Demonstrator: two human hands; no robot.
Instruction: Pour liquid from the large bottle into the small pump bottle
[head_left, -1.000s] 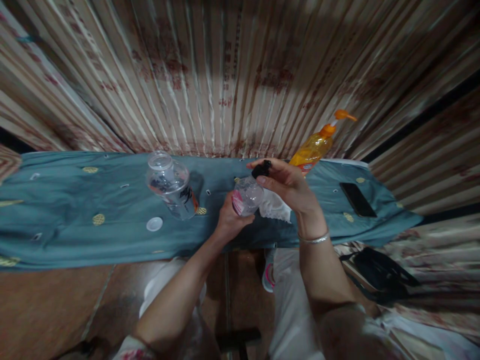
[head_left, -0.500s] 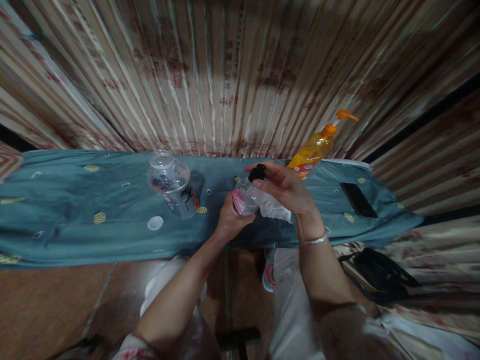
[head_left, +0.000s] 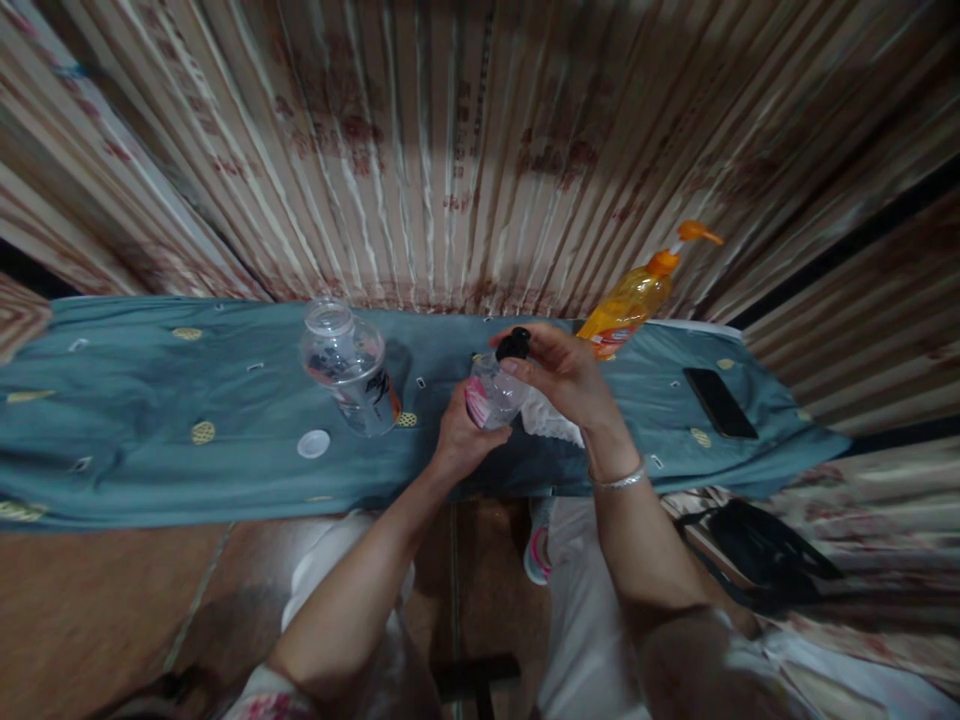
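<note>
My left hand (head_left: 463,437) is wrapped around a small clear plastic bottle (head_left: 504,393) with a pink label, held over the middle of the table. At the bottle's top, the fingers of my right hand (head_left: 564,372) grip a black pump-style cap (head_left: 514,345). The cap sits at the bottle's mouth; whether it is screwed tight I cannot tell. Behind my right hand lies a white cloth or tissue (head_left: 551,418), partly hidden. To the left stands a large clear plastic bottle (head_left: 354,375) without a lid, and a round white lid (head_left: 313,443) lies in front of it.
An orange pump bottle (head_left: 628,303) of yellow-orange liquid stands at the back right. A black phone (head_left: 720,403) lies at the right on the teal tablecloth (head_left: 135,400). A patterned curtain (head_left: 420,150) hangs behind the table. A dark bag (head_left: 765,545) is at the lower right.
Both hands stay on the small bottle and its black cap; my right wrist has shifted very slightly. The whole view has moved a little. Nothing was let go.
</note>
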